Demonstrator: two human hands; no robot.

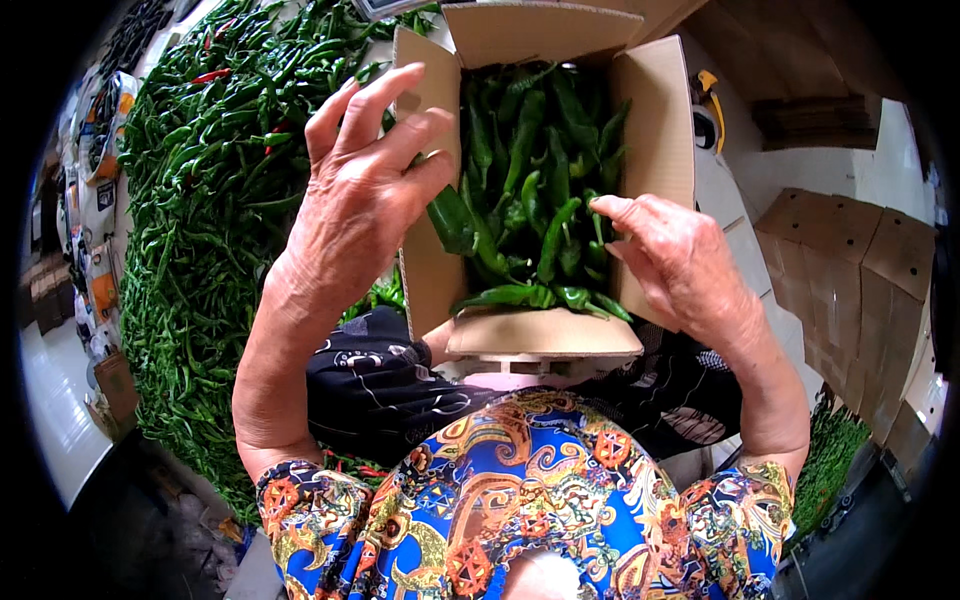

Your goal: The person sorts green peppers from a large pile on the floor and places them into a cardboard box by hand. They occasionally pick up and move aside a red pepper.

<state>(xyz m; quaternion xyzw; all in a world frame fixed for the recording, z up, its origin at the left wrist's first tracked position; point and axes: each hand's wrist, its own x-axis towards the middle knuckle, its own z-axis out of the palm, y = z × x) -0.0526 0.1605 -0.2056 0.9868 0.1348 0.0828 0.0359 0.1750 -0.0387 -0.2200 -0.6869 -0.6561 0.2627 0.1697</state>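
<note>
An open cardboard box (652, 120) stands before me, filled with long green peppers (525, 140). My left hand (365, 170) hovers over the box's left side with its fingers spread and nothing in them. Just below its thumb, a broad green pepper (452, 222) slants against the left wall. At the box's right side, my right hand (665, 245) has its fingers curled, with the index fingertip and thumb at a slim green pepper (597, 232). Several peppers lie crosswise along the near end, beside the folded-out near flap (545, 335).
A large heap of green peppers (200, 240), with a few red ones, spreads along the left. Cardboard boxes (840, 270) stand at the right. A yellow-handled tape dispenser (712, 105) lies beyond the box's right wall. More green peppers (830, 460) show at the lower right.
</note>
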